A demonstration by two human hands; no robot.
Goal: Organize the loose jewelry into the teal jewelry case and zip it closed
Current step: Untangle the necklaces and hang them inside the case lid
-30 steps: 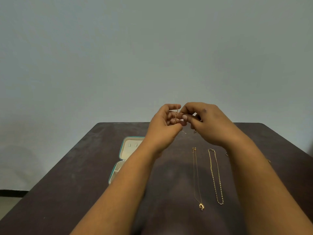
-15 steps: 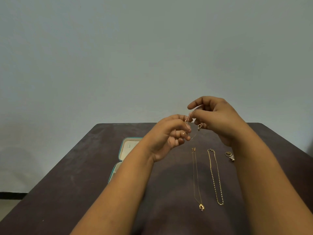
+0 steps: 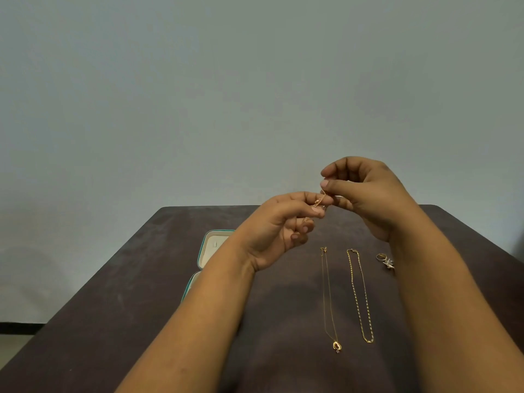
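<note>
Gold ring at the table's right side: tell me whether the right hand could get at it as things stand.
Probably not yet. The right hand, like the left hand, is pinching a thin gold chain. Otherwise the gold ring lies uncovered beside its forearm.

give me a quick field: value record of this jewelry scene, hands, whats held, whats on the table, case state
left hand: raised above table, pinches thin gold chain
right hand: pinches same chain from the other side
pendant necklace: laid straight on table, pendant nearest the person
plain gold chain: beside it, to its right, apart
rings: small cluster right of the chains
teal jewelry case: open, partly hidden by left forearm
task stage: loose pieces not yet in case
</note>
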